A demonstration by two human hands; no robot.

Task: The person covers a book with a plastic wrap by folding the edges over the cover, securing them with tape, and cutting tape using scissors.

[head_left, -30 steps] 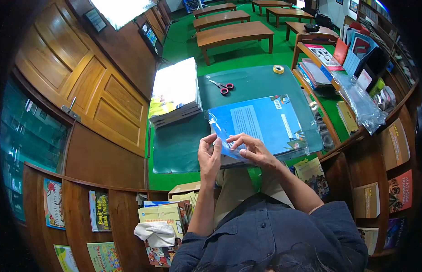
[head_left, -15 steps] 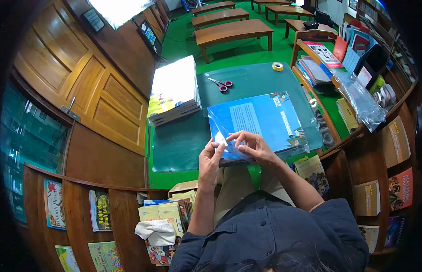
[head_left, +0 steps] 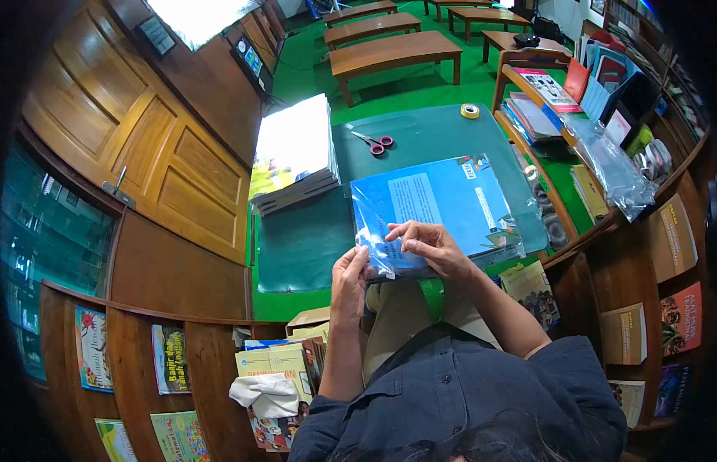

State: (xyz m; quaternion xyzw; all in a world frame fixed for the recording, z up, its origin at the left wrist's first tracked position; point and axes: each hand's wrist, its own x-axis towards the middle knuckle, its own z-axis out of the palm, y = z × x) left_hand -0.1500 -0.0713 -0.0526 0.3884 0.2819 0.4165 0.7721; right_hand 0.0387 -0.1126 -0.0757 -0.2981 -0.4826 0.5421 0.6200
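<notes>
A blue book [head_left: 451, 204] lies back side up on the green table, with clear plastic film [head_left: 374, 246] over its lower left corner. My left hand [head_left: 351, 273] is closed at that corner, thumb and fingers pinching the film's edge. Over the book's lower edge, my right hand [head_left: 428, 245] has its fingers curled close to the thumb; whether anything is between them is too small to tell. Scissors with red handles [head_left: 379, 145] and a roll of tape [head_left: 469, 112] lie further back. Left of the book stands a stack of books [head_left: 293, 150].
The green table [head_left: 297, 258] is in front of me. A shelf on the right holds folders and clear plastic packets [head_left: 605, 165]. Low wooden racks [head_left: 212, 362] with books curve around me. Beyond are wooden benches [head_left: 395, 55] and, at left, a wooden door [head_left: 135, 115].
The plastic film, earlier lifted and folded between my hands, now lies flatter over the book's corner. My left hand has shifted slightly left, away from my right hand.
</notes>
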